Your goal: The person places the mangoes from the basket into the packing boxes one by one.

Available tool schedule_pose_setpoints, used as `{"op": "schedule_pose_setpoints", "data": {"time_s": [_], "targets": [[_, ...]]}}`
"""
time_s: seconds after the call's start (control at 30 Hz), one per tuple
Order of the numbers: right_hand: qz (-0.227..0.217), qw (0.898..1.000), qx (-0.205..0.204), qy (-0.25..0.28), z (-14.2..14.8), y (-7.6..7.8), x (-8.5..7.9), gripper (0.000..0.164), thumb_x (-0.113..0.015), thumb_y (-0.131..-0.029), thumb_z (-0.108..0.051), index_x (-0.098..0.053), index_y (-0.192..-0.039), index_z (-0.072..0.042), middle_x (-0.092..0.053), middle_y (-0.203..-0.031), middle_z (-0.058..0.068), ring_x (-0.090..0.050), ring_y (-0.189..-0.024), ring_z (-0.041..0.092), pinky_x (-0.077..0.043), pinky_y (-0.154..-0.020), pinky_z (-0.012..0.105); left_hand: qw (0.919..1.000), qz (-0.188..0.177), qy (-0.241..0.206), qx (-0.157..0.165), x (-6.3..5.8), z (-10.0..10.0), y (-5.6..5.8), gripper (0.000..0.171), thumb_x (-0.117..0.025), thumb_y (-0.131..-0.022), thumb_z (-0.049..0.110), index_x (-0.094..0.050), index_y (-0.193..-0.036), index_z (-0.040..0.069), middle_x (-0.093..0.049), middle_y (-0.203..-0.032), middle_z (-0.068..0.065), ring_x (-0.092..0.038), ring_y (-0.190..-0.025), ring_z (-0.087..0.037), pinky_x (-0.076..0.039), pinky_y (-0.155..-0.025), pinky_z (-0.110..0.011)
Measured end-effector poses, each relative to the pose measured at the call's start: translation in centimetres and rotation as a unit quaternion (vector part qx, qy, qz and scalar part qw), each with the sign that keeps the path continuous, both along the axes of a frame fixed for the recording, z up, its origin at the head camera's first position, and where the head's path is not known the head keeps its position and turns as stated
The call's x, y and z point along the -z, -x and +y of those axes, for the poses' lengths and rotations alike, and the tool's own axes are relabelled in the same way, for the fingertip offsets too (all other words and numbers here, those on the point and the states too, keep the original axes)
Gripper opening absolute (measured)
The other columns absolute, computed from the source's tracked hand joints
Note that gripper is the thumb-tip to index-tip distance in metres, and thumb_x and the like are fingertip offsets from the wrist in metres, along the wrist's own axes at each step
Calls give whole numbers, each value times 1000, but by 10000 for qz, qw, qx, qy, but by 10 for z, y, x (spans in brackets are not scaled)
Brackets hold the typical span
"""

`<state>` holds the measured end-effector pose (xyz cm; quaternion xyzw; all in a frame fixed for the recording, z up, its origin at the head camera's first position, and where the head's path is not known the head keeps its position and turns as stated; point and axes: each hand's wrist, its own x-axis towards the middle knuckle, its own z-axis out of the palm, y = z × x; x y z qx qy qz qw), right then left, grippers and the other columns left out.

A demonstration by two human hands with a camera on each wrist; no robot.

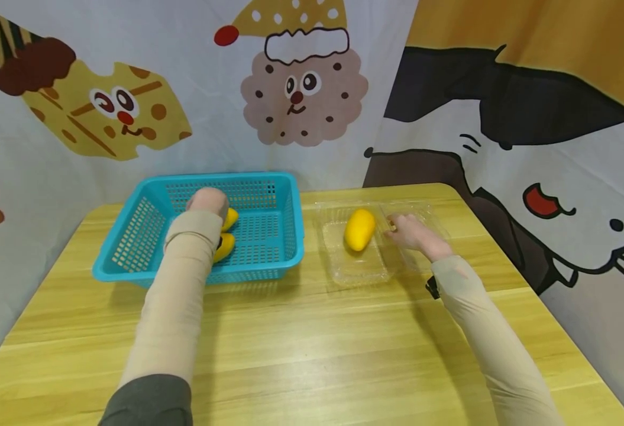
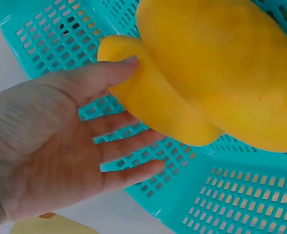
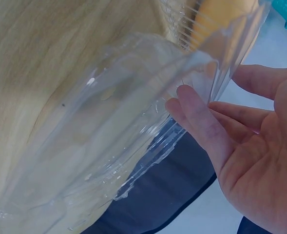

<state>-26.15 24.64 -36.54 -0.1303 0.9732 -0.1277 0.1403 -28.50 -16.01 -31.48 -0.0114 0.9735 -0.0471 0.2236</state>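
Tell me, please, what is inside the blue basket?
In the basket are two yellow fruits; the left hand holds one. Anything beneath the fruits, hand and sleeve is covered, so I cannot tell.

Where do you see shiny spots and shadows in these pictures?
Head view: a pale, soft glare on the table, and a shadow beside the right arm; right wrist view: small white glints on the clear box; left wrist view: gentle shading on the yellow fruits, without strong glare.

Left wrist view crops the upper fruit [image 2: 221, 73] — possibly a mango.
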Motion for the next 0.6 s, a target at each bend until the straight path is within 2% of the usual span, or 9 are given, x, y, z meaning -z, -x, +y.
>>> {"op": "schedule_pose_setpoints", "data": {"time_s": [0.13,0.23,0.37,0.47,0.6], "targets": [[-51,10000,-33,1,0,1,-1,48,-48,-93,-19,-39,-133,5,-47,-130,30,-46,-118,44,-40,-96,54,9996,-8,139,239,2,2,-4,33,-45,-90,4,-51,-119,-11,-47,-125,-32,-52,-107,-43,-50,-79,-52],[-101,9999,-43,7,0,2,-2,49,-48,-94,-19,-38,-134,5,-46,-131,29,-45,-119,43,-39,-97,54,9990,147,134,391,6,2,-10,32,-46,-89,3,-52,-117,-12,-49,-123,-33,-53,-103,-43,-51,-76,-52],[-118,9999,-6,-18,-1,2,-2,49,-48,-94,-19,-37,-135,5,-46,-131,29,-45,-120,43,-39,-97,54,9964,523,211,630,12,2,-16,30,-48,-87,3,-55,-113,-9,-55,-114,-30,-57,-95,-41,-53,-68,-49],[-120,9999,35,-41,-1,1,-2,49,-48,-94,-19,-37,-136,5,-45,-131,29,-44,-120,43,-39,-98,54,9939,667,332,813,15,0,-17,28,-51,-85,5,-57,-111,-5,-59,-105,-26,-59,-90,-37,-54,-64,-47],[-114,9999,41,-49,0,1,-1,49,-48,-94,-20,-37,-135,4,-46,-131,29,-44,-120,43,-39,-98,54,9910,789,380,1017,19,-4,-18,31,-54,-83,6,-58,-112,-2,-61,-100,-23,-60,-90,-33,-54,-69,-45]]}}
